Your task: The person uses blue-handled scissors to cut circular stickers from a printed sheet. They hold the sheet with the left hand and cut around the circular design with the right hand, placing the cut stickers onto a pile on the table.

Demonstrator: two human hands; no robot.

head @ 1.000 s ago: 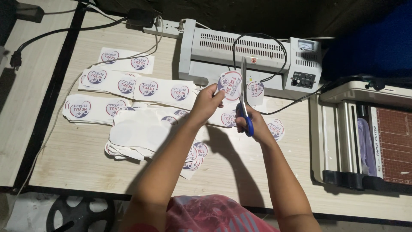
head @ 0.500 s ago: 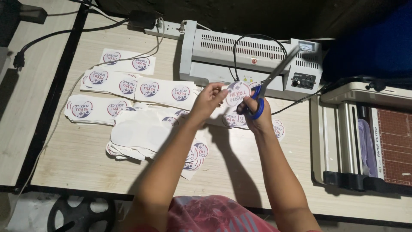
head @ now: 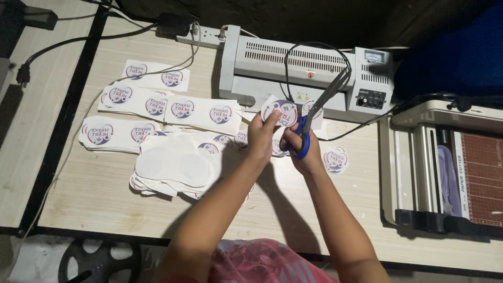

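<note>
Since the last frame I see the scissors (head: pixel 318 111) lying at nearly the same slant, blades pointing up-right toward the laminator (head: pixel 304 68), while the round sticker (head: pixel 280 111) has turned a little. My left hand (head: pixel 262 137) pinches the sticker's lower left edge just above the table (head: pixel 84 209); my right hand (head: pixel 303 152) is clenched through the blue scissor handles, just right of the sticker. The blades meet the sticker's right edge. I cannot tell how far they gape.

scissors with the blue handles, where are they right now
In the head view, the scissors are in the right hand at table centre, blades angled up over the grey laminator, beside the round sticker.
</note>
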